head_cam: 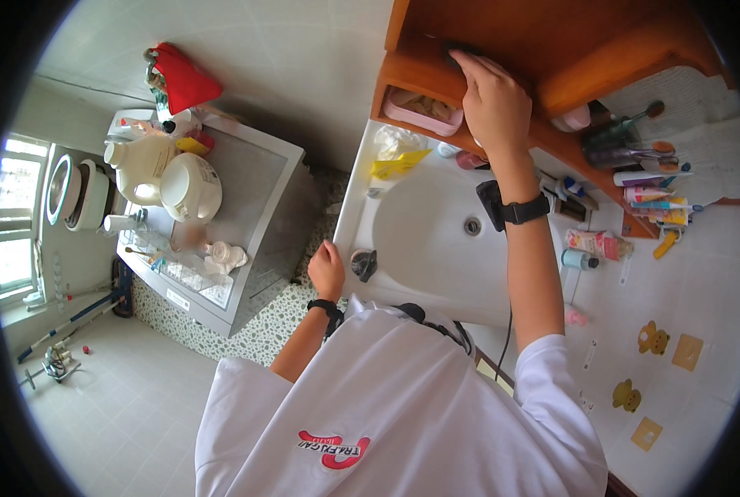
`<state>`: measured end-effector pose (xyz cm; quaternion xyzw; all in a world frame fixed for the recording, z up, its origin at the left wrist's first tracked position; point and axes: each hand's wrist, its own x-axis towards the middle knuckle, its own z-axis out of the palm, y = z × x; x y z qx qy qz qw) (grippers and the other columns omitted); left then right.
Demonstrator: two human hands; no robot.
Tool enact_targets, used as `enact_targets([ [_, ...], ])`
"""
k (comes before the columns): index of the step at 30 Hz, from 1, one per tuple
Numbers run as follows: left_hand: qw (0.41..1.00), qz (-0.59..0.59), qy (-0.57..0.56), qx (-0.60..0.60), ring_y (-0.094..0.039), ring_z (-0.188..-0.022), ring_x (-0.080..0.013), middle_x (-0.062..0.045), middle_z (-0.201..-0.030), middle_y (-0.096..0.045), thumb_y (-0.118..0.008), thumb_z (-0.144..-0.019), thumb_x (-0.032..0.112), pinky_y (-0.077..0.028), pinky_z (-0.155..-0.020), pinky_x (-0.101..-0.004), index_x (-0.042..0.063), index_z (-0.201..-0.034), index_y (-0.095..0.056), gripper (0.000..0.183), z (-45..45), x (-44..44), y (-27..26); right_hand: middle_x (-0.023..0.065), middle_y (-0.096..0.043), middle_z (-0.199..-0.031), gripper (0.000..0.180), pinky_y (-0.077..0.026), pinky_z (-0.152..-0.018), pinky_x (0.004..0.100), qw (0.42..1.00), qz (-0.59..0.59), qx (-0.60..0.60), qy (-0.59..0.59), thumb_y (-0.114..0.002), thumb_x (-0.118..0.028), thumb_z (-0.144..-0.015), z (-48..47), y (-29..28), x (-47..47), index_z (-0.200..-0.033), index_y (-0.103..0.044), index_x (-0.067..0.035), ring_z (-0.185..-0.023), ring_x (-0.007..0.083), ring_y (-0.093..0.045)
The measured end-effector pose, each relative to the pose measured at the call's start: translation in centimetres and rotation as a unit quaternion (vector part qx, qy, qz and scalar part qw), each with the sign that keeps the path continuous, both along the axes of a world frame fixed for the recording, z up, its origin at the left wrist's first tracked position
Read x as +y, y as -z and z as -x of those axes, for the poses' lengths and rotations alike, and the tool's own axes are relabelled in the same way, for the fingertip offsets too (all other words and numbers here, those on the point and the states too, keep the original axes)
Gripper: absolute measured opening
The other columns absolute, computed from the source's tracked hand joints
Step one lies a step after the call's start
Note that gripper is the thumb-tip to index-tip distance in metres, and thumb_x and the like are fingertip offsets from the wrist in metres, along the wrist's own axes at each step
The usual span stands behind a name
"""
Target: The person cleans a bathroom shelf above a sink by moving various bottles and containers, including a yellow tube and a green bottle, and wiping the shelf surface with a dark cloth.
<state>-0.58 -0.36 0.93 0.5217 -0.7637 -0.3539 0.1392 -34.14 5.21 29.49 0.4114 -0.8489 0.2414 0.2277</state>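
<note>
My right hand [497,105] reaches up to the orange-brown wooden cabinet [550,37] above the sink; its fingertips are at a small dark item [460,48] on a shelf, and whether they grip it is unclear. Below the hand, a pink soap box [422,112] sits in a cabinet slot. My left hand [326,271] is loosely curled beside the left edge of the white washbasin [432,248], with no object visible in it. Near it on the basin's corner lies a dark item [364,264]. A yellow packet [401,164] rests on the basin rim.
On the left, a washing machine [270,168] carries detergent jugs [143,169] and a clear plastic organizer [186,270]. Toothbrushes [652,177] and cups [612,136] stand at the cabinet's right part. A blue bottle [579,259] and a pink tube [596,244] lie right of the basin.
</note>
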Motion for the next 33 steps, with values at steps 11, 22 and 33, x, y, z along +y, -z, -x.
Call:
enact_targets([
  [11,1.000,0.001,-0.008,0.000,-0.064,-0.078,-0.0487,-0.025,-0.078,-0.067,-0.045,-0.107,0.036,-0.048,-0.069,-0.0563,0.000,-0.088,-0.068,0.046,0.0,-0.1,0.4,0.0205,-0.073,-0.104,0.054,-0.058,-0.077,0.0490,0.961,-0.017,0.148,0.231,-0.058,-0.053,-0.098,-0.2,1.6,0.4,-0.108,-0.071,-0.001,-0.094,0.0402,-0.072],
  [22,1.000,-0.007,-0.009,-0.005,-0.064,-0.076,-0.0475,-0.024,-0.076,-0.067,-0.046,-0.106,0.034,-0.048,-0.068,-0.0556,0.001,-0.086,-0.067,0.045,0.0,-0.1,0.4,0.0166,-0.072,-0.087,0.053,-0.055,-0.083,0.0475,0.939,-0.181,0.109,0.273,-0.060,-0.053,-0.097,0.3,-0.2,1.2,-0.089,-0.072,-0.002,-0.082,0.0330,-0.071],
  [33,1.000,0.017,-0.005,0.001,-0.064,-0.074,-0.0477,-0.024,-0.075,-0.066,-0.044,-0.107,0.036,-0.047,-0.066,-0.0542,0.000,-0.083,-0.064,0.049,-0.1,-0.1,0.7,0.0178,-0.072,-0.079,0.071,-0.028,-0.119,0.0463,0.918,-0.208,0.288,0.179,-0.049,-0.061,-0.102,0.0,-1.1,2.7,-0.091,-0.073,0.006,-0.084,0.0309,-0.064],
])
